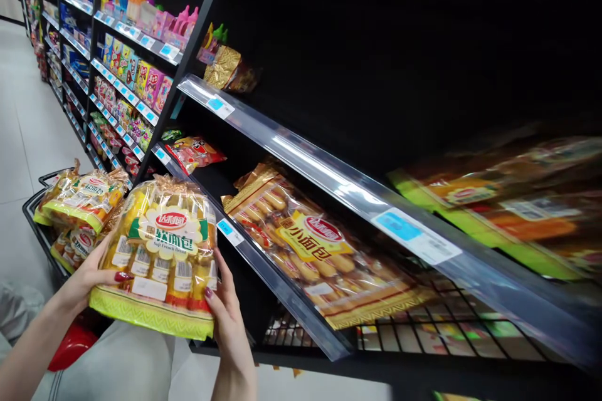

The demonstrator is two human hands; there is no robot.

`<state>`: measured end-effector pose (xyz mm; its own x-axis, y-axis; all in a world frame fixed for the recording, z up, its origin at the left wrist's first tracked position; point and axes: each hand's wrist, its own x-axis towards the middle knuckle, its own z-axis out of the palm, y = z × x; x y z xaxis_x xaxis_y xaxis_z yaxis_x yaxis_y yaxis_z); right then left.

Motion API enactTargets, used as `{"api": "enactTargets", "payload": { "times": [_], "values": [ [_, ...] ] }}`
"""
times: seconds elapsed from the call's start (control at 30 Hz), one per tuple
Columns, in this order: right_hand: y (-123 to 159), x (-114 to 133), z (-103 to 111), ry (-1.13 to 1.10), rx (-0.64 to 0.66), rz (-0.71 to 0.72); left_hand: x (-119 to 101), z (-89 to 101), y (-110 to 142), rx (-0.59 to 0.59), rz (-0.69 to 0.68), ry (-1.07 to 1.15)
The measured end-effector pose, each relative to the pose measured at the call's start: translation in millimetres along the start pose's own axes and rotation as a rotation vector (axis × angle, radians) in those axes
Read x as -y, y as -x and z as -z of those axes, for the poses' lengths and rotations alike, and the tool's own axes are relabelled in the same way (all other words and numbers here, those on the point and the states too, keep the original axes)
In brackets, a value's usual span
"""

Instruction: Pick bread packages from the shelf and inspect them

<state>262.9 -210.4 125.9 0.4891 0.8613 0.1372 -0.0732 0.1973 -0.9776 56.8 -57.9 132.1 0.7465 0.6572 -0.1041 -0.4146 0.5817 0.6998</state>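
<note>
A clear bag of soft French bread (174, 263) with a yellow-green bottom band is held upright before me, its label facing up toward me. My left hand (96, 276) grips its left edge, thumb on the front. On its right edge my right hand (226, 304) is closed the same way, thumb near the lower corner. Behind and left of it, a black basket (35, 213) holds more bread bags (87, 197) with similar green bands. Just right of the held bag, a larger pack of small breads (320, 238) lies on the lower shelf.
A dark shelf unit with a price-tag rail (305, 163) slants across the right side. Blurred bread bags (508, 194) lie on its middle shelf, and a red snack bag (192, 151) on the lower one. Stocked candy shelves (126, 75) line the aisle floor (16, 119) at left.
</note>
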Motion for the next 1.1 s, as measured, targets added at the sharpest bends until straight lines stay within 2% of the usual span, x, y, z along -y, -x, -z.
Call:
{"api": "enactTargets", "payload": {
  "times": [0.17,0.57,1.1],
  "values": [
    [8,-8,2,-0.015,0.005,0.034,-6,-4.6,4,0.021,-0.023,-0.034],
    [13,-4,0,-0.007,-0.004,0.046,-6,-3.6,5,0.03,-0.037,-0.055],
    [15,-2,0,-0.023,-0.008,-0.008,-5,-2.3,4,0.059,-0.04,-0.079]
  ]
}}
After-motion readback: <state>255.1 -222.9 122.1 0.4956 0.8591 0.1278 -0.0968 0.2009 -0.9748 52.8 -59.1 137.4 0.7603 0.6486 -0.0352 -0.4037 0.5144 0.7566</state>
